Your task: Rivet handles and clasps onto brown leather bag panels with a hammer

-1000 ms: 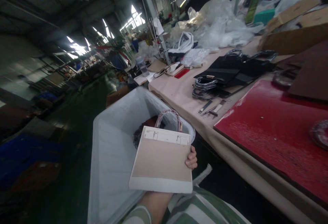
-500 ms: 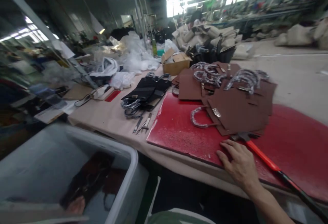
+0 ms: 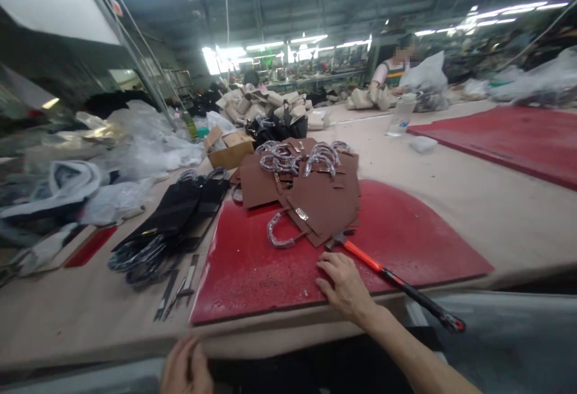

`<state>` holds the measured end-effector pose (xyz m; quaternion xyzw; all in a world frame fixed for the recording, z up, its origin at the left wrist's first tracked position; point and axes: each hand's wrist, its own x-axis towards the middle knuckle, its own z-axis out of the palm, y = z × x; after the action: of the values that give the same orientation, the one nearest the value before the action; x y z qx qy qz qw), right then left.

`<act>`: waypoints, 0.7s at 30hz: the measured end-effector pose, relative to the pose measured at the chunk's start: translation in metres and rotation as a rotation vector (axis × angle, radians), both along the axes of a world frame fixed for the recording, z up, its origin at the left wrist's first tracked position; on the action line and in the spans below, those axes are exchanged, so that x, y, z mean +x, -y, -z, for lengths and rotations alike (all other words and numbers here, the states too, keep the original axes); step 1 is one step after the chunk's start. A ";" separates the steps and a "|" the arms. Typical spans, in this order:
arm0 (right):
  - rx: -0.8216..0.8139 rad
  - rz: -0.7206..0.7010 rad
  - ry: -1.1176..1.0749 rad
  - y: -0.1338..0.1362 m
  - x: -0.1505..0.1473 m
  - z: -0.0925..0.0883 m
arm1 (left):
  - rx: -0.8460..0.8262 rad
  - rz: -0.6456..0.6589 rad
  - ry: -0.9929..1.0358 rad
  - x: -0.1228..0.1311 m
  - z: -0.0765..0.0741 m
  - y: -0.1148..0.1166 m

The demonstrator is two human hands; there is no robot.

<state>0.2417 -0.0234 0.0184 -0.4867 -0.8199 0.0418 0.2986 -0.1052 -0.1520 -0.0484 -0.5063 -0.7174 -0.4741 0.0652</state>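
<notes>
My right hand point(image 3: 345, 286) rests on the red board point(image 3: 252, 273), its fingers spread and bent with nothing in them. Just beyond the fingertips lies a hammer point(image 3: 365, 257) with an orange and black handle, its end past the board's front edge. My left hand point(image 3: 187, 367), slightly blurred, is at the table's front edge, fingers loosely bent and seemingly holding nothing. Brown bag panels point(image 3: 322, 201) with metal plates and plastic-wrapped handles are piled at the back of the board. To the left lie black bag pieces point(image 3: 175, 207) with wrapped handles.
Hand tools point(image 3: 183, 289) lie left of the board. Behind are a cardboard box point(image 3: 232, 152), plastic wrap point(image 3: 139, 135) and a heap of beige bags point(image 3: 265, 105). A clear bottle point(image 3: 401, 116) and another red board point(image 3: 509, 135) are at the right. One person point(image 3: 392, 72) sits across the table.
My view has swung right. My left hand has come out of the grey bin to the table's edge. The right hand stays on the board by the hammer.
</notes>
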 end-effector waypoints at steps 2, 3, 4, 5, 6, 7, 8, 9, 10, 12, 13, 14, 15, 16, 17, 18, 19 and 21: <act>0.062 0.053 0.013 0.003 0.010 -0.006 | 0.153 0.238 -0.206 0.035 -0.022 -0.043; 0.095 0.118 0.031 0.004 0.018 -0.009 | 0.188 0.306 -0.288 0.054 -0.035 -0.065; 0.113 0.203 0.059 0.004 0.027 -0.011 | 0.171 0.364 -0.344 0.073 -0.047 -0.086; 0.103 0.294 0.101 0.004 0.037 -0.012 | 0.141 0.403 -0.375 0.092 -0.059 -0.106; 0.070 0.377 0.150 0.003 0.048 -0.013 | 0.086 0.447 -0.399 0.109 -0.069 -0.125; 0.024 0.442 0.202 0.002 0.059 -0.013 | 0.014 0.484 -0.423 0.126 -0.077 -0.143; -0.021 0.482 0.253 0.001 0.069 -0.013 | -0.078 0.520 -0.448 0.141 -0.084 -0.158; -0.059 0.503 0.297 0.000 0.078 -0.013 | -0.192 0.546 -0.480 0.154 -0.089 -0.172; -0.084 0.511 0.330 0.000 0.087 -0.013 | -0.312 0.558 -0.516 0.165 -0.093 -0.183; -0.093 0.523 0.355 -0.001 0.102 -0.012 | -0.508 0.549 -0.579 0.179 -0.096 -0.199; -0.086 0.536 0.356 -0.001 0.109 -0.012 | -0.566 0.538 -0.603 0.182 -0.097 -0.203; -0.075 0.550 0.351 -0.001 0.115 -0.011 | -0.594 0.532 -0.623 0.183 -0.097 -0.203; -0.061 0.567 0.346 -0.001 0.122 -0.011 | -0.602 0.533 -0.642 0.181 -0.095 -0.201; -0.045 0.585 0.341 -0.002 0.129 -0.011 | -0.599 0.542 -0.658 0.177 -0.093 -0.196; -0.028 0.604 0.334 -0.004 0.135 -0.011 | -0.595 0.552 -0.675 0.169 -0.090 -0.188; -0.015 0.624 0.325 -0.006 0.141 -0.011 | -0.584 0.564 -0.691 0.159 -0.086 -0.179; -0.008 0.641 0.313 -0.008 0.147 -0.011 | -0.565 0.575 -0.704 0.146 -0.082 -0.169; -0.011 0.674 0.286 -0.013 0.155 -0.010 | -0.516 0.614 -0.710 0.112 -0.073 -0.149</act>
<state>0.3968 -0.0108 0.0283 -0.7319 -0.6468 -0.1232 0.1754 0.0070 -0.0033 0.0249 -0.8217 -0.5633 -0.0790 0.0356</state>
